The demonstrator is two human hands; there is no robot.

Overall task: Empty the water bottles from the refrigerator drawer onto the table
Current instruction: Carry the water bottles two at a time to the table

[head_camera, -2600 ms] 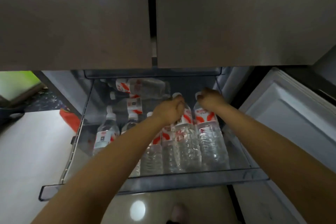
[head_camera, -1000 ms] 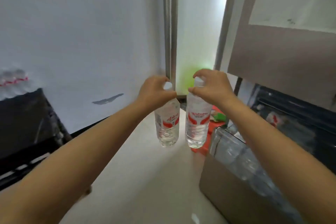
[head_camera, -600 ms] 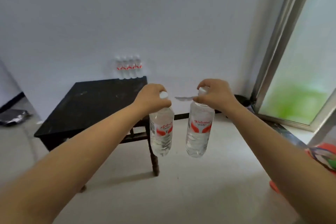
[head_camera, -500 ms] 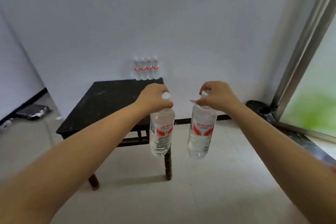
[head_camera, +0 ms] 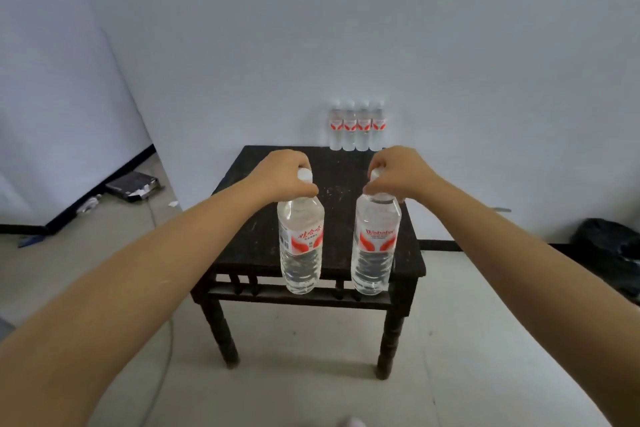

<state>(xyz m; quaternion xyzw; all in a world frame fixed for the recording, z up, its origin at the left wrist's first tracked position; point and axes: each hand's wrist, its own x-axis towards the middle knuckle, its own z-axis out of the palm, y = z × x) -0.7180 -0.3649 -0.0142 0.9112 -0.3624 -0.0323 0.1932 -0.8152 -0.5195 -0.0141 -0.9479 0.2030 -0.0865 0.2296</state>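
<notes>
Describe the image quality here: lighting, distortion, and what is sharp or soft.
Head view: flat, even daylight with no glare on the black table; wide-angle lens bows the wall corner and stretches both forearms; the bottles in the left hand and right hand read sharp, while the four bottles at the table's back are soft.
</notes>
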